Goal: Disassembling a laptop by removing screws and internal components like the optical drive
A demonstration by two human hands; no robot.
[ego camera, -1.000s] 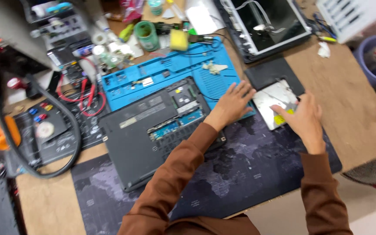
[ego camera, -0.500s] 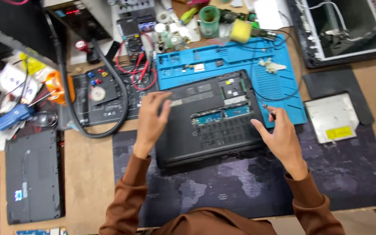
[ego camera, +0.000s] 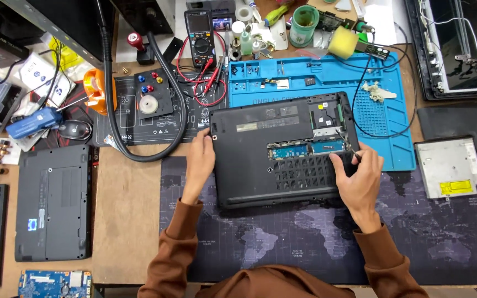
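Black laptop [ego camera: 280, 154] lay upside down on the dark mat [ego camera: 316, 243], partly over the blue mat [ego camera: 382, 110]. My left hand [ego camera: 200, 163] lay flat, fingers loosely bent against its left edge, steadying it. My right hand [ego camera: 360, 176] pinched a thin tool [ego camera: 344, 139] at the open bay. I judged I was mid-disassembly; careful, fine tip placement seemed needed.

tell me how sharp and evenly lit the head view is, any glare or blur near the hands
Head view: even overhead light, soft shadows, no strong glare; the open laptop base and left hand are sharp; the thin tool at the right hand is too fine to make out; table edges bow slightly near the corners from the wide lens.
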